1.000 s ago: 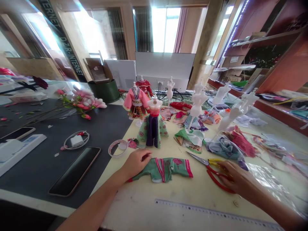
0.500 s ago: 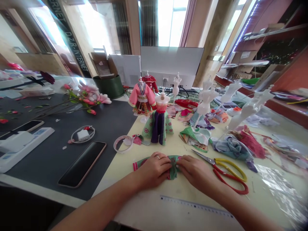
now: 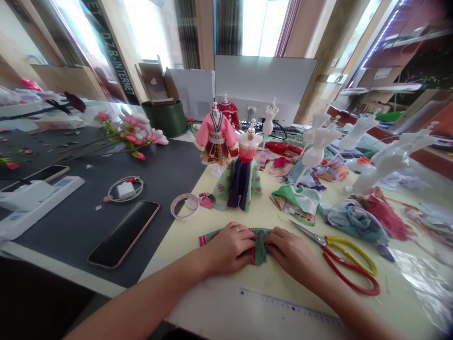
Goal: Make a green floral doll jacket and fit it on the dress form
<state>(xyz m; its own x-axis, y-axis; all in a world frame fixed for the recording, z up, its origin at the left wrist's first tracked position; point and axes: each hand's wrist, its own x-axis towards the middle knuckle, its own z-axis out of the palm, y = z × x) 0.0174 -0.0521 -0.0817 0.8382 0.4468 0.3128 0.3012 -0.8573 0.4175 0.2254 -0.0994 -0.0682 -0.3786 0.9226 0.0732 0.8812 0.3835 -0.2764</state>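
A small green piece of doll clothing (image 3: 261,248) with pink trim lies on the pale yellow work surface between my hands. My left hand (image 3: 231,248), with a ring on one finger, presses down over its middle, fingers bent and closed on the fabric. The garment's pink dotted end (image 3: 203,241) sticks out to the left of that hand. My right hand (image 3: 288,248) pinches the fabric's right edge with thumb and fingertips; part of this grip is hidden. Scissors (image 3: 339,255) with one yellow and one red handle lie just right of my right hand.
In front stand dressed doll forms, one in a green and purple skirt (image 3: 244,182), one in a pink robe (image 3: 216,134). Bare white forms (image 3: 320,148) and fabric scraps (image 3: 299,200) crowd the right. A ruler (image 3: 283,304), tape roll (image 3: 184,207) and phone (image 3: 123,233) lie nearer.
The camera view has turned slightly, so the scene sits a little further right. Both hands stay on the green garment, with the fabric between them bunched slightly differently.
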